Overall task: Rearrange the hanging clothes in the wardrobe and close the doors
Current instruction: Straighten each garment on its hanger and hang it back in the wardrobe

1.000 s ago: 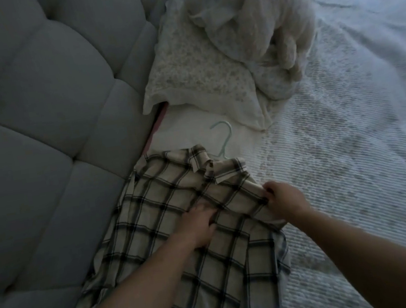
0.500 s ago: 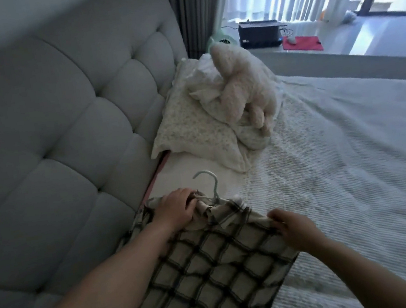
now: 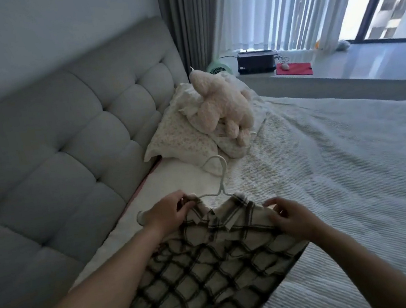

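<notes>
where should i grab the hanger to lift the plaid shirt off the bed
Take the hanger by the bare neck under its hook, coming from above on the pillow side. That part sticks out of the shirt collar; the arms are buried in cloth, where left hand and right hand grip.

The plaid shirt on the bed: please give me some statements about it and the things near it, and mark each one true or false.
1. Both hands hold the plaid shirt at its shoulders. True: the left hand grips one shoulder and the right hand pinches the other.
2. The hanger is out of the shirt and lies on the pillow. False: its hook sticks out at the collar, so it is inside the shirt.
3. A plush toy lies on the pillows by the headboard. True.
4. The shirt is plain white. False: it is cream with dark checks.
5. The wardrobe doors are in view. False: only the bed and window area show.
</notes>
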